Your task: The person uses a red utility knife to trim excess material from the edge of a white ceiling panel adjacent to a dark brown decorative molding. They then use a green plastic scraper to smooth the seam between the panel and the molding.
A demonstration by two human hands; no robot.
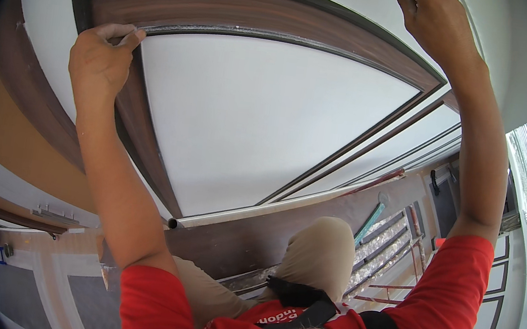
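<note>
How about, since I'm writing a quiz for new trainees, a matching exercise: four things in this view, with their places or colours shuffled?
Column one:
1. left hand
2. right hand
3. sleeves
4. inner panel

Column two:
A. white
B. at the picture's top edge, right of centre
C. red
D. at the left end of the dark strip

Pairs: 1-D, 2-B, 3-C, 4-A.

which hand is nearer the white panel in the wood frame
Left: the left hand is at the upper-left corner of the white panel; the right hand is farther away, outside the wood frame.
</note>
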